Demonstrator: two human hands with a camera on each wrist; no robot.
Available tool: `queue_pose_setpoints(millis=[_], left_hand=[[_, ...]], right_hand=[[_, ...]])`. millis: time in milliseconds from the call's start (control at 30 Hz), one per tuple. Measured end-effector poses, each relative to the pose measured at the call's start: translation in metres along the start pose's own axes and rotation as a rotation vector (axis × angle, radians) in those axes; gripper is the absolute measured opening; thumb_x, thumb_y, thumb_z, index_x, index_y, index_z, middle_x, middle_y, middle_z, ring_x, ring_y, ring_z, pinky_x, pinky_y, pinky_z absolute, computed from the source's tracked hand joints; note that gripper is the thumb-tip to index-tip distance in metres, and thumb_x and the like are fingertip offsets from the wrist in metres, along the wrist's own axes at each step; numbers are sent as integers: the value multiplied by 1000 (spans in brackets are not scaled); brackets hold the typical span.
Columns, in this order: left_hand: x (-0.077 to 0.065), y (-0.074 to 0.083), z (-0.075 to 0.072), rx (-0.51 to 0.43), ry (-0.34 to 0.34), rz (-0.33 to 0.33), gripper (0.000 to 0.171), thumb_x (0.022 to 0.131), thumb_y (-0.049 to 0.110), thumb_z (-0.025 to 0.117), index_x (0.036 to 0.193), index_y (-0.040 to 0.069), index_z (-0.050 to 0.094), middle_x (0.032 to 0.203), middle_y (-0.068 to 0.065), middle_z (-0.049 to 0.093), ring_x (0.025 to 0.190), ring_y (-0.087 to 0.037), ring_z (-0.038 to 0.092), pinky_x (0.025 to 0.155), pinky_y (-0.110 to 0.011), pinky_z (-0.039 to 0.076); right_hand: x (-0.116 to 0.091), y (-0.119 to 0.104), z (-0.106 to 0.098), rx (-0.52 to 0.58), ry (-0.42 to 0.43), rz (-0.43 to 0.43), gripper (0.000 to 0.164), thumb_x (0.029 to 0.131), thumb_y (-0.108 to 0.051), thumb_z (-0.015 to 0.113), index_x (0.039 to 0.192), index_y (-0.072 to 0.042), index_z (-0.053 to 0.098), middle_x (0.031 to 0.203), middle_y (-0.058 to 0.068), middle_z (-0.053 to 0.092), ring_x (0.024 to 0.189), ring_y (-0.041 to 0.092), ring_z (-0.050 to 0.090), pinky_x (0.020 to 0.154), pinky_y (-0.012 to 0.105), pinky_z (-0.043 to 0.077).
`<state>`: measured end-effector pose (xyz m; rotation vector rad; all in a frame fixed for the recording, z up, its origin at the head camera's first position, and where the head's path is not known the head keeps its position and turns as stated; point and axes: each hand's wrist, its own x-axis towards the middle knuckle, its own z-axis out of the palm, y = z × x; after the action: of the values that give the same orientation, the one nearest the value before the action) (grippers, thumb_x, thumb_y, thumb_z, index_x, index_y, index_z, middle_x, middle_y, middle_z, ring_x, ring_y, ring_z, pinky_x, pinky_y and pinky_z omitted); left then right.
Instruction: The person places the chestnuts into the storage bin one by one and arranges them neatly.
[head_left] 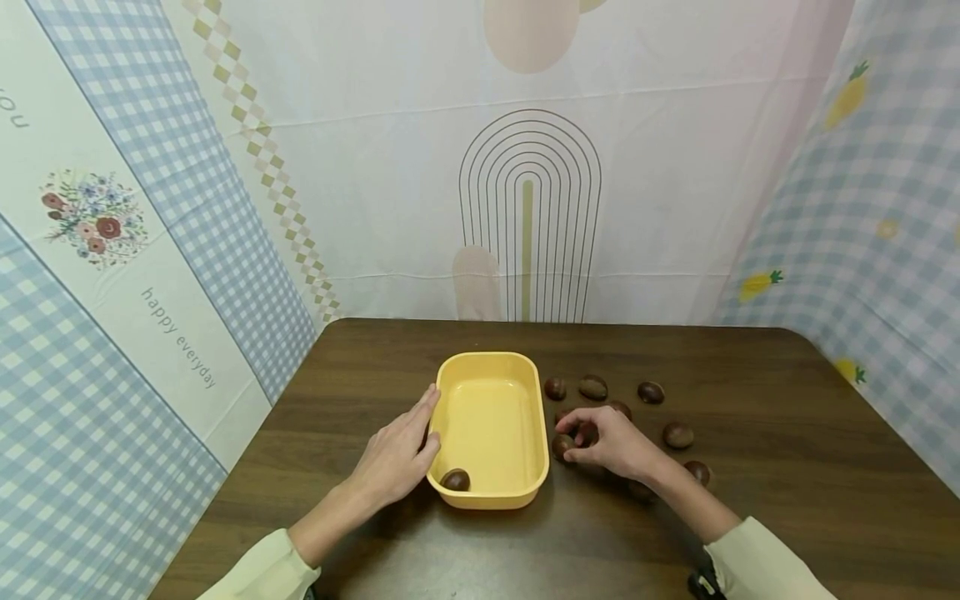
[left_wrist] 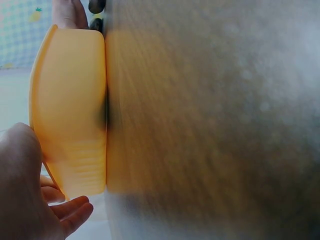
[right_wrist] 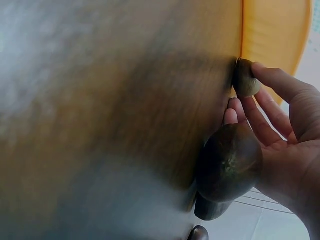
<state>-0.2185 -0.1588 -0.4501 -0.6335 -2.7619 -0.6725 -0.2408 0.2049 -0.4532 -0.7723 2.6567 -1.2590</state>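
A yellow rectangular container stands on the table, with one brown chestnut in its near left corner. My left hand rests against the container's left side, its thumb and fairly straight fingertips at the rim. In the left wrist view, the left hand lies along the container's outer wall. Just right of the container, my right hand pinches a chestnut between thumb and fingers. The right wrist view shows that chestnut low by the tabletop, with a larger-looking chestnut in front of the palm.
Several loose chestnuts lie around the right hand, among them one at the back, one farther right and one beside the wrist. Dark wooden tabletop surrounds the container. Patterned cloth hangs behind the table.
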Motion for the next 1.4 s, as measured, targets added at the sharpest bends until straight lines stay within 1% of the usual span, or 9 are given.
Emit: queue_pose_setpoints(millis=[167,500,833,1133,1400], left_hand=[[0,0,0,0,-1,-3,63,105,18,57,164,5,40,170,-3,33,141,-34,55,106,-57,49],[-1,0,0,1,0,3,63,105,19,57,164,5,39,170,-3,33,140,-34,56,104,-57,50],[0,0,1,2,1,1,63,105,18,57,164,5,40,170,-3,33,140,-33,55,104,-57,50],[0,0,1,3,1,-1,63,105,18,57,164,4,40,170,-3,33,141,-33,55,105,-57,50],[0,0,1,4,-4,-1,63,105,18,57,164,4,39,170,-3,32,142,-32,54,106,-56,50]], right_hand=[[-1,0,0,11,-21,-5,33,85,-4,88,115,-4,75,99,3,71,82,14,63,66,26,54],[-1,0,0,-7,-19,-20,32,86,-6,87,115,-3,75,94,2,70,78,13,61,64,26,52],[-2,0,-2,-7,-17,-24,33,87,-5,86,117,-2,74,95,2,70,78,12,61,64,25,52],[-2,0,-5,41,-12,6,32,88,-3,84,118,-1,73,99,5,70,80,15,61,65,26,52],[0,0,-11,26,12,15,32,89,-5,83,120,-1,73,100,5,70,82,15,62,67,27,53]])
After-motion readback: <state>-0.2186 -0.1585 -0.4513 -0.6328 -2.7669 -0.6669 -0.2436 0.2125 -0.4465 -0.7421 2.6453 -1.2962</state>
